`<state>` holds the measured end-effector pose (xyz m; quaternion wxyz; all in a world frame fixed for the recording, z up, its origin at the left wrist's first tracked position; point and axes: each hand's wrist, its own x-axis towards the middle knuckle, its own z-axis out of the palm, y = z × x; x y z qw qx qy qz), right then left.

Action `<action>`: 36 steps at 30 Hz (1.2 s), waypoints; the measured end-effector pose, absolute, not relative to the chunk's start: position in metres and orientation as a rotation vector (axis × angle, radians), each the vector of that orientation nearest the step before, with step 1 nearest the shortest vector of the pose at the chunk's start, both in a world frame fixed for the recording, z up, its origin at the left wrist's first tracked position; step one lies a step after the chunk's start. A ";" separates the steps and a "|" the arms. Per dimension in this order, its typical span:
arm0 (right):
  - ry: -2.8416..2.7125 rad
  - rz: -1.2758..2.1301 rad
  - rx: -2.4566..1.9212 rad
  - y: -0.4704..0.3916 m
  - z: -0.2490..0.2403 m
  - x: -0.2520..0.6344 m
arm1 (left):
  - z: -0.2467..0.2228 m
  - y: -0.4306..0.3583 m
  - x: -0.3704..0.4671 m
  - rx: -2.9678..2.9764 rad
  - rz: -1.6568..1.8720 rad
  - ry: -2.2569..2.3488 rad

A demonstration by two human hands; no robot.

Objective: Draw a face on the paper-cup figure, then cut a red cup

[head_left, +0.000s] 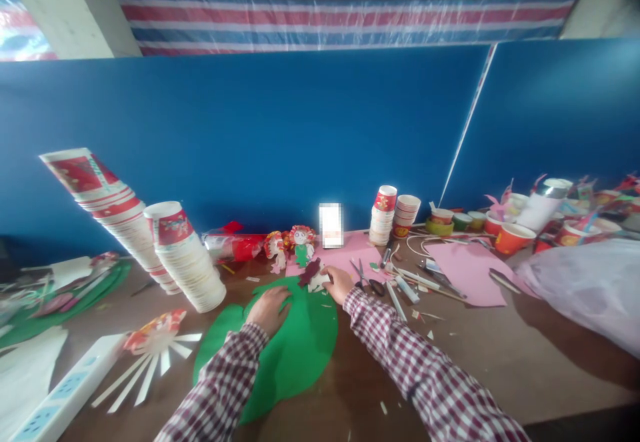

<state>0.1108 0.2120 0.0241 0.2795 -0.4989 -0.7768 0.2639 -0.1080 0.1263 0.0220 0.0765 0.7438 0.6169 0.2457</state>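
Head view: the left hand (270, 309) lies palm down on the green foam sheet (295, 355), fingers spread a little and flat against it, holding nothing. The sheet rests on the brown table (500, 362), its rounded edge running out toward 6 o'clock between the two checked sleeves. At about 1 o'clock from the left hand, the right hand (339, 283) sits at the sheet's far edge, fingertips pinched together on a small dark red and white cutout (313, 274) (its exact shape is too blurred to tell), which touches the sheet's top edge.

At 3 o'clock from the right hand, just beside it, lie scissors (367, 281) and some white sticks (407, 289), partly on pink foam (470, 269). At 12 o'clock from the cutout stand two small paper dolls (293, 243). At 9 o'clock from the left hand, leaning stacks of paper cups (185, 262) tilt over the table; more cups (390, 219) stand at 1 o'clock against the blue wall (275, 135). A white power strip (65, 392) lies at 8 o'clock.
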 end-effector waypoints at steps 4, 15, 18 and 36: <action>-1.981 0.839 -1.279 0.210 0.030 0.116 | 0.028 0.137 -0.088 2.079 0.923 1.851; -1.821 1.055 -1.143 0.197 0.036 0.125 | 0.024 0.168 -0.089 1.406 1.241 1.899; -1.794 1.071 -1.144 0.195 0.036 0.134 | 0.026 0.162 -0.108 1.265 1.310 1.920; -1.545 1.343 -1.138 0.174 0.027 0.149 | 0.043 0.133 -0.092 0.819 1.414 1.552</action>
